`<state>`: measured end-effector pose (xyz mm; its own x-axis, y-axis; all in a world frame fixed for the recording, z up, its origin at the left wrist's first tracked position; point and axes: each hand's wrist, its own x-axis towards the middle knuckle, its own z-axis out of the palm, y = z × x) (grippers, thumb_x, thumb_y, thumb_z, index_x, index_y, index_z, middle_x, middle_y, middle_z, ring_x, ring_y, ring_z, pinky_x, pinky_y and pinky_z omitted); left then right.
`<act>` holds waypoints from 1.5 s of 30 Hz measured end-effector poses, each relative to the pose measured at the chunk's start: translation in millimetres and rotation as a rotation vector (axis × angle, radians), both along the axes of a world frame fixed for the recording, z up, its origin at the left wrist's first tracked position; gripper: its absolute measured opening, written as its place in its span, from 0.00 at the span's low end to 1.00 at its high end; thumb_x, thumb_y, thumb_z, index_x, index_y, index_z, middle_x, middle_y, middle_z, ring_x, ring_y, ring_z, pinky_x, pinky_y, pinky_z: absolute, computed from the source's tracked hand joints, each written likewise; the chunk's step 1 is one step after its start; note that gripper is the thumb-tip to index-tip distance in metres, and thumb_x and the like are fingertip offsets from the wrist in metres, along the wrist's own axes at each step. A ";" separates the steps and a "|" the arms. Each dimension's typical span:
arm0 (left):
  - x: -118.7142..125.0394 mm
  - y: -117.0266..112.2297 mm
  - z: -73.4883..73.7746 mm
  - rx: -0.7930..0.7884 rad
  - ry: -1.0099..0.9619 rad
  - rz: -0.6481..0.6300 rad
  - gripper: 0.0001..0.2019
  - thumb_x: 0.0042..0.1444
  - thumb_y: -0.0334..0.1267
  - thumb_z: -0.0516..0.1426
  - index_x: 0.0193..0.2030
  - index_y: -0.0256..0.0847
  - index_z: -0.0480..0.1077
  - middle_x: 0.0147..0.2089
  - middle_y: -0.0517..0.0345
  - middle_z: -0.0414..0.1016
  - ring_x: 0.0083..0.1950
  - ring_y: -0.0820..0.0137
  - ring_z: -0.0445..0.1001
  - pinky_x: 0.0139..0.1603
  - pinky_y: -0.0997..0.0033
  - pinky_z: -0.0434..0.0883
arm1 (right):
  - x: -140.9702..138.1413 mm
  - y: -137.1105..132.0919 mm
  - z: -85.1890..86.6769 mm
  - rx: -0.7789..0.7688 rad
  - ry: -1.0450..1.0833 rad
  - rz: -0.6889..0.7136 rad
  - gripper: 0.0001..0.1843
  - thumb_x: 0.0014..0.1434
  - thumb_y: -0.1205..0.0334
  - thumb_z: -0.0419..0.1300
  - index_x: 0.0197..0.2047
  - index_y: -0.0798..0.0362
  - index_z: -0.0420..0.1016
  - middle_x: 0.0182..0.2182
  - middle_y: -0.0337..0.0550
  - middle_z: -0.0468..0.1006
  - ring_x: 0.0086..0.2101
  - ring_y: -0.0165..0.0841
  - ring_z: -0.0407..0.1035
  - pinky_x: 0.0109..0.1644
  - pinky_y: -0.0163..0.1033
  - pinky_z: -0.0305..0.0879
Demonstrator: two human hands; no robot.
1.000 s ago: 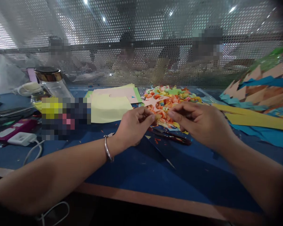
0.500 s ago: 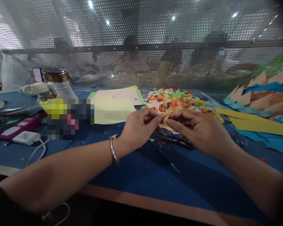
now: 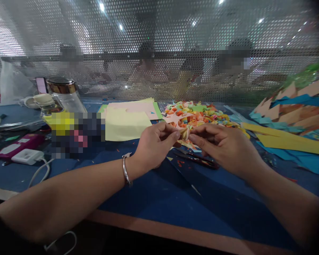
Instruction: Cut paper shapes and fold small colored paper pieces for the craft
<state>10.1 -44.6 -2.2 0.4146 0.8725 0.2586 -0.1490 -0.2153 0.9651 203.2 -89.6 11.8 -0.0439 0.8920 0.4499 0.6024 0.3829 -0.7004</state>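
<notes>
Between the fingertips of both hands is a small folded paper piece [image 3: 185, 133], pale yellow with darker stripes. My left hand [image 3: 156, 144], with a silver bangle at the wrist, pinches it from the left. My right hand [image 3: 223, 146] pinches its right side between thumb and fingers. The fingers hide part of the paper. Just behind the hands lies a heap of small colourful folded paper pieces [image 3: 202, 115]. Dark-bladed scissors [image 3: 199, 159] rest on the blue tabletop [image 3: 159, 198] below my right hand.
Left of the hands are stacked paper sheets [image 3: 127, 124], a glass jar [image 3: 67, 97], a purple power strip [image 3: 21, 145] and a white charger [image 3: 28, 156]. Zigzag-cut paper [image 3: 289, 106] and yellow strips [image 3: 289, 140] lie right. A perforated metal screen [image 3: 170, 53] stands behind, people beyond it.
The paper piece has turned slightly in my fingers, showing more of its striped, rounded side. Both hands keep their pinch in nearly the same place. The view has shifted a little.
</notes>
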 end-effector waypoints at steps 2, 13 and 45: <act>-0.5 -0.6 -0.4 0.048 0.022 -0.002 0.07 0.61 0.39 0.63 0.36 0.39 0.72 0.34 0.57 0.80 0.35 0.73 0.81 0.43 0.71 0.81 | 0.3 -0.5 -1.0 -0.002 0.011 0.002 0.14 0.62 0.48 0.66 0.38 0.50 0.82 0.25 0.40 0.79 0.19 0.28 0.68 0.19 0.34 0.63; -3.8 -0.3 -1.4 0.167 0.106 -0.025 0.12 0.59 0.46 0.65 0.38 0.39 0.74 0.35 0.55 0.80 0.36 0.72 0.80 0.40 0.71 0.78 | -0.4 -5.3 -4.2 0.013 0.009 0.001 0.11 0.64 0.51 0.64 0.41 0.50 0.80 0.31 0.42 0.82 0.22 0.29 0.70 0.22 0.32 0.66; -10.6 6.5 -0.3 0.356 0.325 -0.027 0.05 0.59 0.38 0.60 0.37 0.40 0.75 0.34 0.55 0.82 0.35 0.71 0.80 0.38 0.72 0.75 | -6.4 -7.9 1.9 0.051 -0.148 0.068 0.10 0.65 0.54 0.61 0.37 0.50 0.79 0.26 0.41 0.78 0.22 0.29 0.68 0.23 0.34 0.63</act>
<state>-0.4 -38.1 -2.5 0.5446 0.7411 0.3926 0.1378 -0.5408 0.8298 196.8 -97.6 13.7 -0.1727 0.8607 0.4790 0.6690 0.4594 -0.5843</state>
